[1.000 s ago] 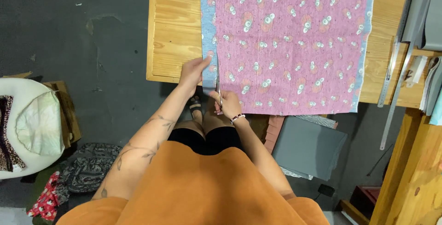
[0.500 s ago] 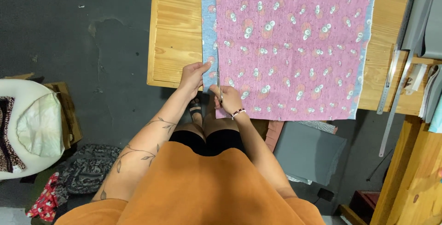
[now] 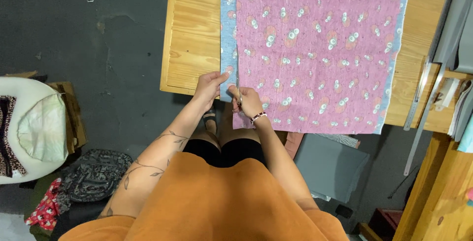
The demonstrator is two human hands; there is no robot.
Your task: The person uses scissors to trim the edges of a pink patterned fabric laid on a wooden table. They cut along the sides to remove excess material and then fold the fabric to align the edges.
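Fabric edge overhangs table; scissors at blue border.

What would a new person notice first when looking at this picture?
First comes the big pink patterned fabric with pale blue edges, spread over the wooden table at the top. At its near left corner, the right hand works scissors along the blue strip while the left hand pinches that edge. On the dark floor at far left sits a white chair with cloth on it.
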